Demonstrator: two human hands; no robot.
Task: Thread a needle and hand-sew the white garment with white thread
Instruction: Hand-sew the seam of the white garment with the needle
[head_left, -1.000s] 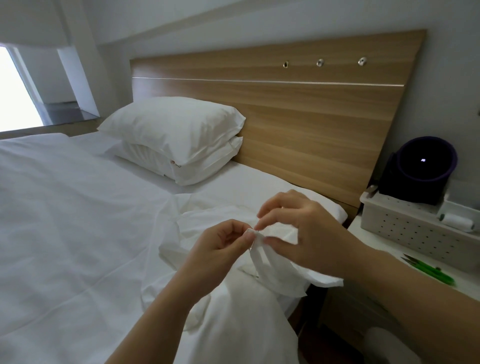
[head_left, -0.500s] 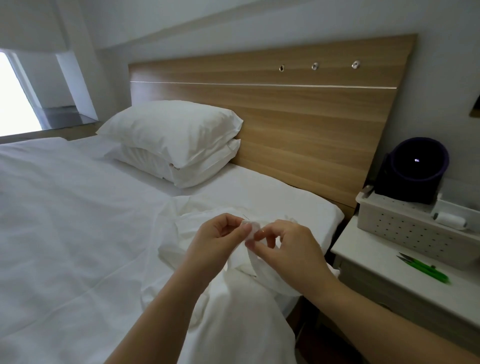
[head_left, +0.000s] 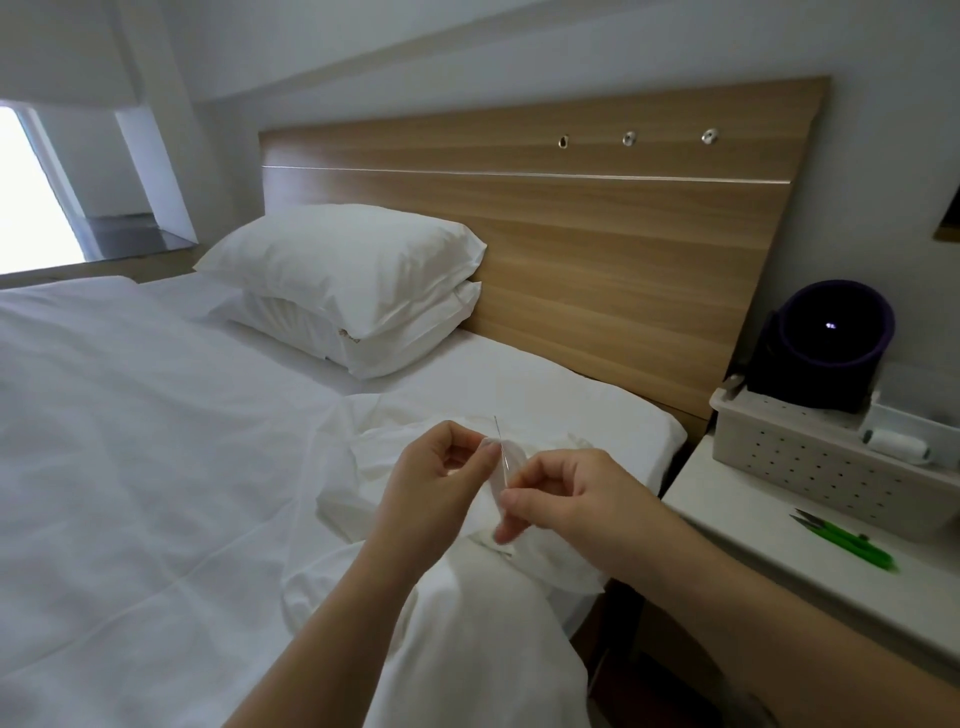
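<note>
Head view: by the bed's (head_left: 156, 467) right edge, the left hand (head_left: 441, 470) is pinching the white garment (head_left: 545, 566). The right hand (head_left: 569, 501) is pinching the needle (head_left: 500, 441) stuck in it. Sewing seems started, not finished.

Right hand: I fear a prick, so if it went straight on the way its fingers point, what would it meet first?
Likely the white garment pinched at the needle, then the left hand; depth is unclear.
</note>
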